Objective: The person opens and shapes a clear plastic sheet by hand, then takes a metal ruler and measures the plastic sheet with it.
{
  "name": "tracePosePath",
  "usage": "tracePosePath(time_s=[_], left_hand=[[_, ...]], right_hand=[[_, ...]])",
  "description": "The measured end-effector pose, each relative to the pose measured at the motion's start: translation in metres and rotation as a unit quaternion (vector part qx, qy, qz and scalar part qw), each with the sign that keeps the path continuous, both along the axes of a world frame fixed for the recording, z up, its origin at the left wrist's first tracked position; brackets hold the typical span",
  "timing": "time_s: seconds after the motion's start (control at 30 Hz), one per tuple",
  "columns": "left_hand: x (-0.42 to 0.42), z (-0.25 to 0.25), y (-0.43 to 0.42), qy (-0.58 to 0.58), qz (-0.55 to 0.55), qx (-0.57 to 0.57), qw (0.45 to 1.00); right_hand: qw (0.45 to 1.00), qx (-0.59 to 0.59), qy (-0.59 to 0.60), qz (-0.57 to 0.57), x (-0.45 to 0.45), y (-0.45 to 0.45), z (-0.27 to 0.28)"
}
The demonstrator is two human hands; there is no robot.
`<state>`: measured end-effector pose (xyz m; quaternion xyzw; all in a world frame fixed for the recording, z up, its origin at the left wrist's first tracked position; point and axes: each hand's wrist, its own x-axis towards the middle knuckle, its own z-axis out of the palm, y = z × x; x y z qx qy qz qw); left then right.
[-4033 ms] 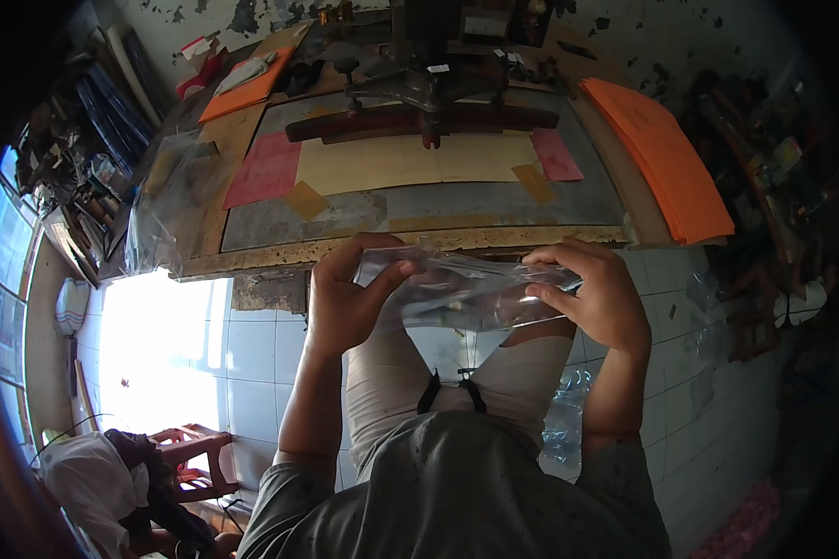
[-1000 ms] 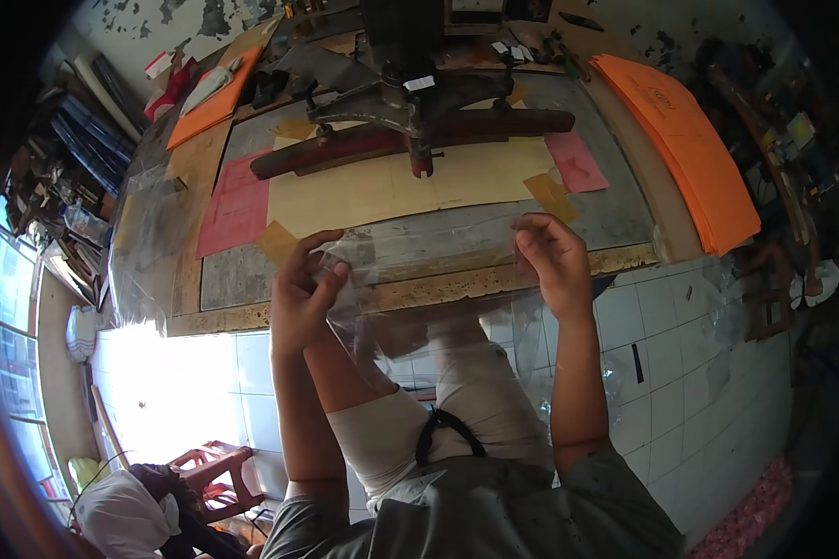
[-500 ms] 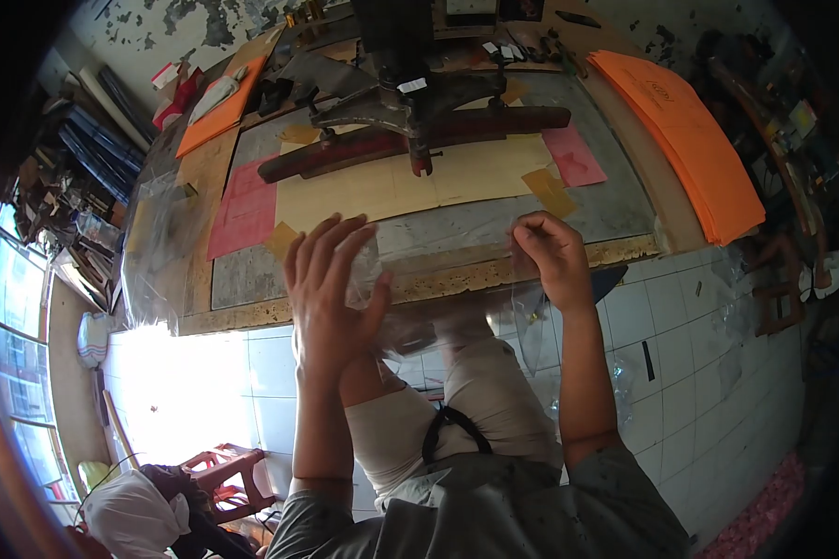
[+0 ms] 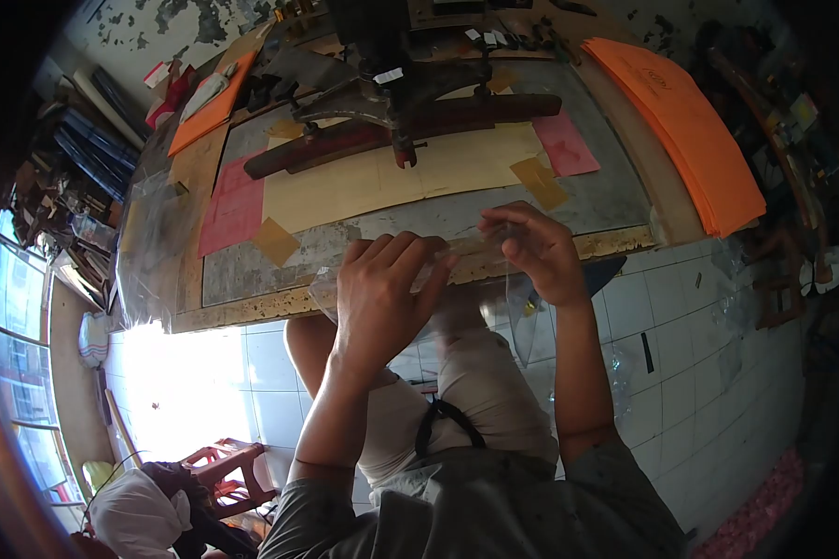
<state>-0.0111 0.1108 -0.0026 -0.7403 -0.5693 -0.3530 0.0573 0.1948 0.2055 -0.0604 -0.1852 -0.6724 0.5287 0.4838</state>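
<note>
Thin clear plastic (image 4: 522,321) hangs between my two hands, just in front of the table's worn front edge (image 4: 252,309). My left hand (image 4: 387,293) is closed round part of the plastic, its knuckles facing up and its thumb towards the right. My right hand (image 4: 536,252) pinches the plastic near its upper right part, fingers bent inward. Beyond them lies a long pale yellow sheet (image 4: 345,191) with pink sheets (image 4: 233,212) at its ends, below a dark metal press bar (image 4: 317,147).
Stacked orange sheets (image 4: 676,130) lie at the table's right, and more orange sheets (image 4: 210,112) at the back left. Clear plastic (image 4: 149,252) drapes over the left corner. A red stool (image 4: 233,470) and a person in a white head covering (image 4: 140,512) are at lower left.
My left hand was open half a second ago; now it has moved right and closed on the plastic. My right hand has shifted slightly left. The plastic is more bunched between them.
</note>
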Motion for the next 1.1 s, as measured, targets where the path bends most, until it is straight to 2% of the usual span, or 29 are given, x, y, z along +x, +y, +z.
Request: tracePosePath(time_s=[0.17,0.27,0.57,0.67,0.77,0.87,0.97,1.1], left_hand=[[0.011,-0.009,0.001,-0.006,-0.032,0.023,0.999],[0.013,-0.012,-0.002,-0.005,-0.034,0.034,0.999],[0.015,-0.021,-0.01,-0.035,0.011,0.056,0.998],[0.012,-0.024,-0.01,-0.041,0.028,0.048,0.998],[-0.003,-0.028,-0.007,-0.047,0.064,0.05,0.996],[-0.017,-0.022,-0.007,-0.071,0.085,0.064,0.992],[-0.035,-0.019,-0.014,-0.083,0.102,0.007,0.991],[-0.069,-0.008,-0.031,-0.051,0.082,-0.058,0.994]], right_hand=[[0.999,0.039,0.011,0.021,0.008,0.007,-0.012],[1.0,-0.016,0.019,0.005,0.009,0.002,-0.011],[0.998,-0.034,0.025,-0.052,0.005,-0.004,-0.009],[0.998,-0.022,0.011,-0.055,0.006,-0.002,-0.012],[0.996,0.031,-0.058,-0.058,0.008,0.001,-0.007],[0.991,-0.039,-0.118,-0.05,0.004,-0.014,0.012],[0.991,-0.082,-0.106,-0.025,0.004,-0.013,0.003],[0.992,-0.121,-0.024,-0.032,0.004,-0.009,-0.005]])
